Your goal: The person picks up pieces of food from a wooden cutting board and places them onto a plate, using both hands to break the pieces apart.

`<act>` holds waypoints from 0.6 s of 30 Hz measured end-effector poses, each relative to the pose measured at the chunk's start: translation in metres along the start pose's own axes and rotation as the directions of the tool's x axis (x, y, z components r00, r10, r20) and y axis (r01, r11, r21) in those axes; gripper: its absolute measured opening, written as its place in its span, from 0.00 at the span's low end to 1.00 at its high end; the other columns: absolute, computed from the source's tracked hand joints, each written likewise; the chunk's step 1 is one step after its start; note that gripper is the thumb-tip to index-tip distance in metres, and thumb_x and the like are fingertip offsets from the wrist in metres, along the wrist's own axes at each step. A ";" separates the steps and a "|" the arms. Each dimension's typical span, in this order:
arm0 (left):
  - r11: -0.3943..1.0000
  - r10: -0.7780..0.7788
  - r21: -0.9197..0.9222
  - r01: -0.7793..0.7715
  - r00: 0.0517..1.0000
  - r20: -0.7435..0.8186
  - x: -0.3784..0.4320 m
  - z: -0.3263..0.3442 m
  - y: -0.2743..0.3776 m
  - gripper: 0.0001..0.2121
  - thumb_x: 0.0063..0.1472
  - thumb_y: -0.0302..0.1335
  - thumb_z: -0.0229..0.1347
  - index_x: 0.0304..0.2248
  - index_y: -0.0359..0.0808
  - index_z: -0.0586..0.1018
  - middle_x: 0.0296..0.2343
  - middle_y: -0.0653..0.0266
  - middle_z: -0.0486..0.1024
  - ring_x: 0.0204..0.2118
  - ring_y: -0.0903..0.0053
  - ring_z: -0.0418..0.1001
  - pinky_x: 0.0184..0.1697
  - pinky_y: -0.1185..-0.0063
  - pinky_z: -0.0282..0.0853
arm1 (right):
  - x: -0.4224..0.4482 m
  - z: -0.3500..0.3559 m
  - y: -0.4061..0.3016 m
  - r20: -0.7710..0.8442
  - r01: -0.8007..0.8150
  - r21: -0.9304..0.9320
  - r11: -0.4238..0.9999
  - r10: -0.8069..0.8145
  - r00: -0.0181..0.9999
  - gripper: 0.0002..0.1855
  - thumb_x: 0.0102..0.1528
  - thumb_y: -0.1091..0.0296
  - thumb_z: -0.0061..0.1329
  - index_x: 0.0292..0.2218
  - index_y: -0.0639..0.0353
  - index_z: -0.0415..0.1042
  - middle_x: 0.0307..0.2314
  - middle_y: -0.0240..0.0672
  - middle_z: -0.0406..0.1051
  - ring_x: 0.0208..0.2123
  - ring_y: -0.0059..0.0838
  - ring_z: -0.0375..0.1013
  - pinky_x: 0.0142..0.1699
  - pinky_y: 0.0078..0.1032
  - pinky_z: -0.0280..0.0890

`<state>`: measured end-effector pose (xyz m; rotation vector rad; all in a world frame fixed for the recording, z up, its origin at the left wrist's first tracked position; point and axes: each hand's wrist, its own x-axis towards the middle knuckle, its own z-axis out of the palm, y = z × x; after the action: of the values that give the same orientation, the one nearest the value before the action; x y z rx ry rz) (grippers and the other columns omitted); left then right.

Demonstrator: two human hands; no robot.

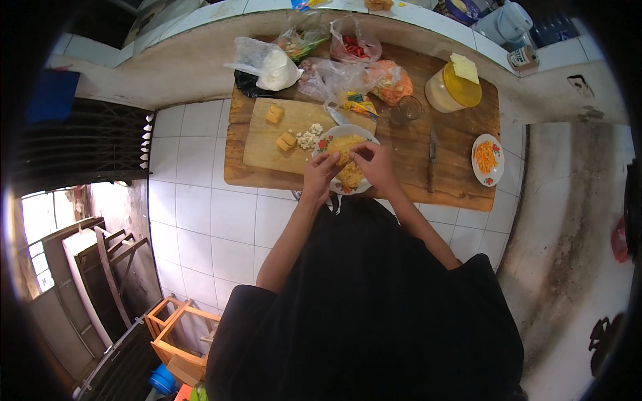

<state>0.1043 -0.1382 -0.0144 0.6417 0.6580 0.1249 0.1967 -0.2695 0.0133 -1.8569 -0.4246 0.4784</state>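
Observation:
A white plate with red flowers [327, 134] stands at the table's near edge, partly over a wooden cutting board [263, 145]. Yellow crumbly food [351, 176] fills much of it. Over the plate, my left hand [319, 173] pinches a small golden piece of food [343, 157], hard to tell from the crumbs behind. My right hand [373, 163] has its thumb and fingertips bent close beside that piece; whether they grip it is unclear. On the board lie a fried tofu cube [274, 114], cut fried tofu [286, 141] and white crumbles [310, 136].
A knife [432, 155] lies right of the plate, and a metal blade [337, 116] behind it. Farther right is a plate of chopped orange food [485, 157]. Bagged red chillies [355, 46], bagged shredded vegetables [392, 85], a drinking glass [407, 109] and a yellow-lidded tub [451, 89] stand behind.

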 end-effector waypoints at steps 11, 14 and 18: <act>0.994 -0.018 0.111 0.022 0.999 -0.040 0.000 -0.001 -0.003 0.04 0.56 0.26 0.57 0.31 0.36 0.76 0.27 0.68 0.75 0.31 0.81 0.74 0.40 0.79 0.73 | -0.007 -0.007 -0.016 0.104 0.345 -0.366 0.864 -0.331 0.938 0.06 0.47 0.75 0.50 0.30 0.63 0.74 0.26 0.39 0.69 0.30 0.39 0.70 0.35 0.30 0.65; 0.996 -0.013 0.090 0.015 1.000 -0.023 -0.001 -0.001 -0.002 0.05 0.56 0.26 0.57 0.31 0.36 0.76 0.28 0.68 0.75 0.31 0.81 0.74 0.40 0.80 0.73 | -0.007 -0.003 -0.014 0.025 0.271 -0.246 0.931 -0.273 0.962 0.06 0.47 0.73 0.50 0.30 0.63 0.74 0.26 0.39 0.68 0.31 0.39 0.70 0.35 0.31 0.65; 0.998 -0.013 0.064 0.014 1.000 -0.018 0.002 -0.007 -0.004 0.05 0.56 0.26 0.57 0.31 0.36 0.76 0.29 0.67 0.76 0.32 0.81 0.75 0.40 0.80 0.72 | -0.010 -0.003 -0.020 0.082 0.330 -0.275 0.903 -0.320 0.944 0.06 0.47 0.73 0.50 0.30 0.63 0.74 0.26 0.39 0.68 0.31 0.40 0.70 0.35 0.31 0.65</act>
<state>0.1019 -0.1368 -0.0218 0.6984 0.6852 0.0968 0.1886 -0.2703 0.0339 -2.0031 -0.8505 0.2289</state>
